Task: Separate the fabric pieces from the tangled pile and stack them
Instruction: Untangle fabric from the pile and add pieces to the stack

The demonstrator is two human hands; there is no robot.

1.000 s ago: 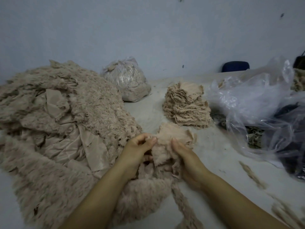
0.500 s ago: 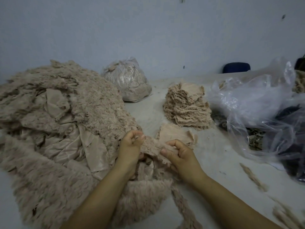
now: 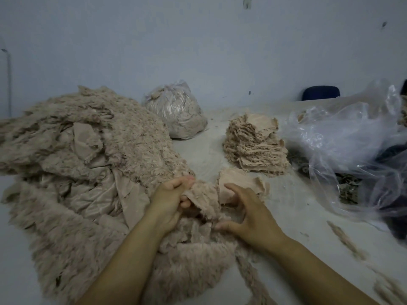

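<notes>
We are pinching a furry fabric piece (image 3: 204,198) with our left hand (image 3: 170,201) at the tangled pile's (image 3: 83,172) four-o'clock edge, our right hand (image 3: 246,211) reaching loosely curled, probably to peel it free for the stack (image 3: 255,148) at one o'clock.

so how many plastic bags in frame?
2 for sure: a stuffed clear bag at the back by the wall, behind the fluffy pile, and a loose crumpled one on the right. The crumpled plastic may be more than one bag.
</notes>
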